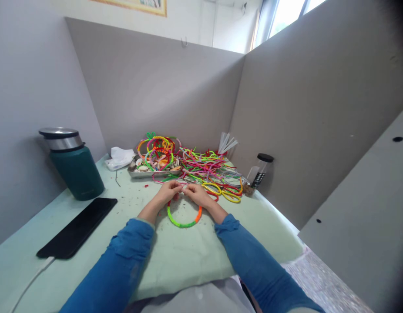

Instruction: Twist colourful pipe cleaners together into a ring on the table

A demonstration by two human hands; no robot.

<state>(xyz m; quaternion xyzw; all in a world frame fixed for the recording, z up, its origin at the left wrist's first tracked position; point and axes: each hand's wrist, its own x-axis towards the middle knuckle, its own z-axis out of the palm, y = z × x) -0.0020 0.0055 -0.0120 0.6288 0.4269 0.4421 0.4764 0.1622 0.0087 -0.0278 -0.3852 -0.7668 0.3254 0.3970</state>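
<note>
A fuzzy ring (184,225), green at the bottom with orange at the right and red at the upper left, hangs between my hands over the table. My left hand (167,194) pinches its top from the left, fingers closed. From the right, my right hand (196,194) pinches the same top part, its fingertips close to the left ones. What lies between the fingertips is too small to make out. Just beyond my hands lies a pile of colourful fuzzy stems (206,165), with yellow loops (230,196) at its near right edge.
A metal tray (139,174) holds fuzzy rings and small flat pieces. White plastic (119,157), a teal bottle (78,169) and a black phone (77,228) with a cable are at left. At right stands a clear black-lidded jar (259,171). Grey partitions (156,82) surround the table (185,265).
</note>
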